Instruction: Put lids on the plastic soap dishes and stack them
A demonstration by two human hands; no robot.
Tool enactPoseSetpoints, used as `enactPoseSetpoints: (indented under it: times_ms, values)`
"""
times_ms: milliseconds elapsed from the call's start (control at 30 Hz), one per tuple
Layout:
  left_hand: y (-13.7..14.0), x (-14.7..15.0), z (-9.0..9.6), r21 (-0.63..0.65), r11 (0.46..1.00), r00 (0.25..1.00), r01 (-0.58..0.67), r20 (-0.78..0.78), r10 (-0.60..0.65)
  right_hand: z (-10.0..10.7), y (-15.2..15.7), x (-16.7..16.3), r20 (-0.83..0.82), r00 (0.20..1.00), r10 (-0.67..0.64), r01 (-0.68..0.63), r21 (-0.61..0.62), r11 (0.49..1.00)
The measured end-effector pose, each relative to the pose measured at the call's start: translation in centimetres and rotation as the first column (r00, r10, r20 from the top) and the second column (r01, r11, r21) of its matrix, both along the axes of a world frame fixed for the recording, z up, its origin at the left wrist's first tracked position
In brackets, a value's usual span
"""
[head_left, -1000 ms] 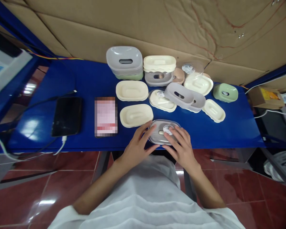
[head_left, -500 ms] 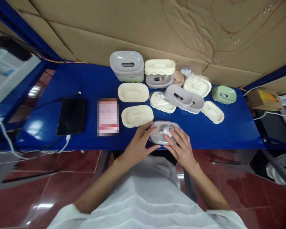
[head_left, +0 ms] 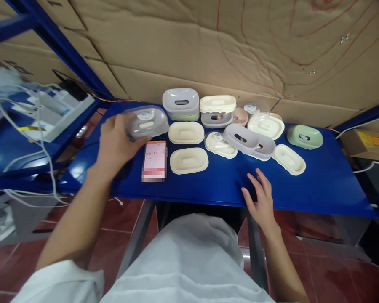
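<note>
My left hand (head_left: 115,141) grips a grey oval soap dish (head_left: 145,125) by its left end, at the back left of the table behind the phone. A clear lid with a round white sticker covers this dish. Whether it rests on the table I cannot tell. My right hand (head_left: 259,198) is open, fingers apart, over the front part of the table, and holds nothing. Two cream oval trays (head_left: 189,160) lie just right of the phone, one behind the other. Beyond my right hand are overlapping grey dishes (head_left: 244,139) and a cream tray (head_left: 289,160).
A phone (head_left: 154,162) showing a timer lies on the blue table (head_left: 217,185). Stacked grey dishes (head_left: 180,101), a cream-topped stack (head_left: 217,103) and a green dish (head_left: 305,136) stand along the back. Cardboard (head_left: 177,50) lines the rear; white cables (head_left: 47,168) hang at left.
My left hand has carried the lidded grey dish from the table's front middle to the back left. My right hand has let go of it and moved right. The view has shifted.
</note>
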State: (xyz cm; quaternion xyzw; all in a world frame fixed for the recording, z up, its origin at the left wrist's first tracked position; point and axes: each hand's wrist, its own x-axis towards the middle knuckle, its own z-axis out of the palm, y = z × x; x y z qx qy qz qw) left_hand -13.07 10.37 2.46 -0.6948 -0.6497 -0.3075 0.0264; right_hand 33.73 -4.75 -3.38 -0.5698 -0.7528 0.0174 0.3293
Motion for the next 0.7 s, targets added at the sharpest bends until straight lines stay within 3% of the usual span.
enactPoseSetpoints:
  times_ms: [167,267,300,367,467,567,700]
  values:
    - [7.4,-3.6,-2.1,-0.174,0.984,0.993,-0.042,0.103,0.061,0.2,0.3,-0.5,0.043,0.998,0.037,-0.034,-0.072,0.997]
    - [7.8,-2.8,-2.1,-0.285,0.955,0.988,-0.087,0.099,0.119,0.3,0.4,-0.4,0.035,0.999,0.040,-0.036,-0.089,0.995]
    - [7.0,-2.0,-1.6,-0.277,0.956,0.989,-0.099,0.081,0.126,0.3,0.4,-0.3,0.031,0.999,0.044,-0.041,-0.096,0.995]
    - [4.0,0.4,-0.5,-0.118,0.992,0.998,-0.044,0.042,0.049,0.4,0.6,-0.3,0.022,0.998,0.059,-0.056,-0.110,0.992]
    - [-2.3,5.9,0.3,-0.007,0.973,0.964,0.232,-0.129,-0.231,1.0,1.7,-1.0,0.044,0.992,0.120,-0.114,-0.119,0.986]
    - [-7.8,11.6,-0.9,-0.043,0.909,0.884,0.414,-0.219,-0.413,2.4,4.1,-2.4,0.126,0.965,0.232,-0.221,-0.094,0.971]
    - [-11.3,15.6,-3.5,-0.084,0.882,0.853,0.464,-0.224,-0.471,4.2,8.1,-4.1,0.233,0.908,0.348,-0.334,-0.098,0.937]
